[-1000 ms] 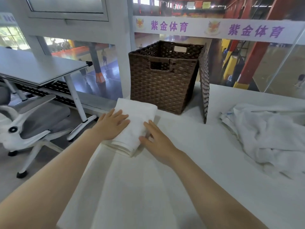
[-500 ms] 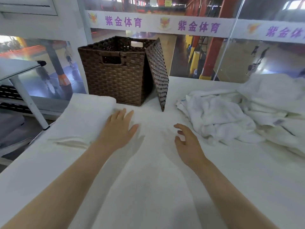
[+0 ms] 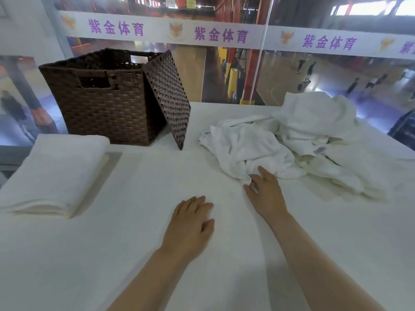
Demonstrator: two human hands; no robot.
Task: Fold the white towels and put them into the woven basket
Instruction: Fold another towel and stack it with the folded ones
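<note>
A folded white towel (image 3: 54, 173) lies flat at the table's left, just in front of the brown woven basket (image 3: 105, 97). A crumpled pile of white towels (image 3: 292, 140) sits at the right. My right hand (image 3: 266, 191) is at the pile's near edge, and its thumb and forefinger pinch the corner of the nearest crumpled towel (image 3: 244, 151). Palm down on the bare white tabletop, my left hand (image 3: 190, 223) rests between the folded towel and the pile with relaxed fingers, holding nothing.
The basket's woven lid (image 3: 168, 95) leans upright against its right side. The white table (image 3: 125, 243) ends at a glass barrier behind the basket and pile. A dark object (image 3: 404, 131) shows at the far right edge.
Both hands left the folded towel and moved right. My right hand reached the crumpled pile and took hold of its near corner; my left hand settled on the tabletop. The view swung right.
</note>
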